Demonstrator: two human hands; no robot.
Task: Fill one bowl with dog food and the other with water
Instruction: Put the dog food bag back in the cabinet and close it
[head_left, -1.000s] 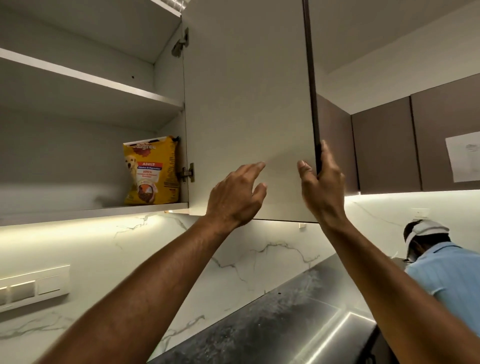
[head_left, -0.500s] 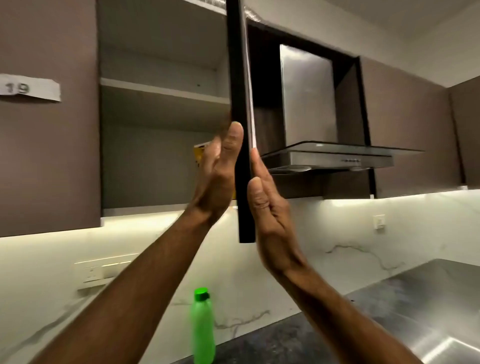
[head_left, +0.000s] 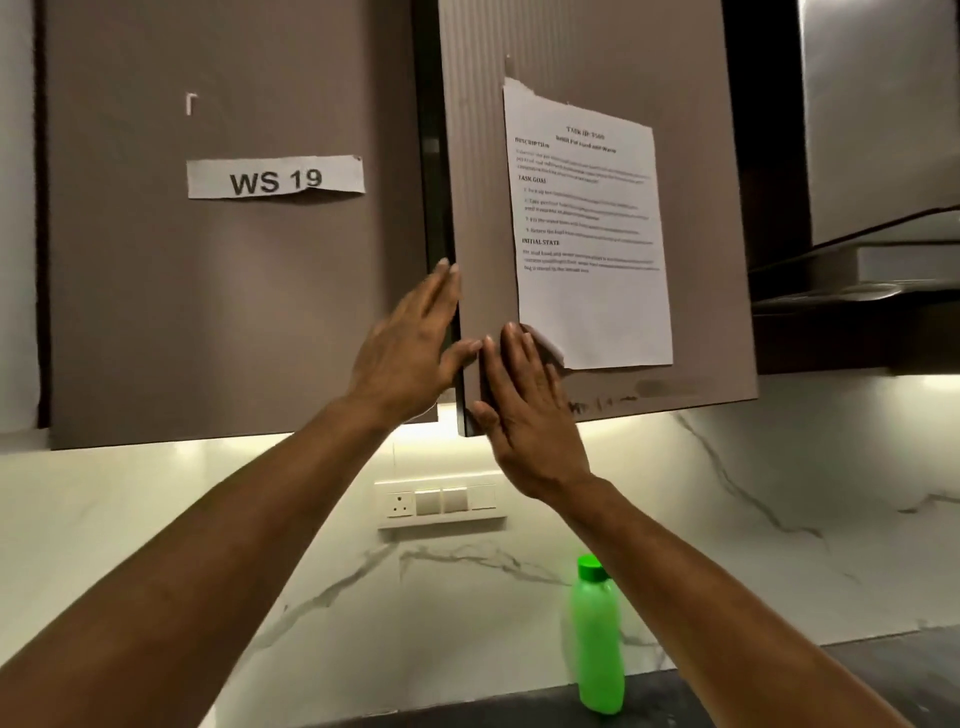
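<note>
The brown cabinet door (head_left: 691, 218) stands nearly shut, with only a narrow dark gap left at its free edge. My right hand (head_left: 524, 410) lies flat against the door's front near the lower corner, fingers spread. My left hand (head_left: 410, 348) rests open along the door's free edge, its thumb touching it. A printed task sheet (head_left: 587, 239) is taped to the door. A green water bottle (head_left: 597, 639) stands on the dark counter below, against the marble wall. The dog food bag and the bowls are out of sight.
The neighbouring cabinet door (head_left: 208, 291) carries a paper label reading WS 19. A white switch and socket panel (head_left: 441, 501) sits on the marble backsplash. A steel range hood (head_left: 883, 156) hangs at the right. The dark counter (head_left: 909, 670) runs along the bottom.
The cabinet door has swung from wide open to almost shut, hiding the shelf and the yellow dog food bag. My right hand went from its edge to its front, and my view turned left.
</note>
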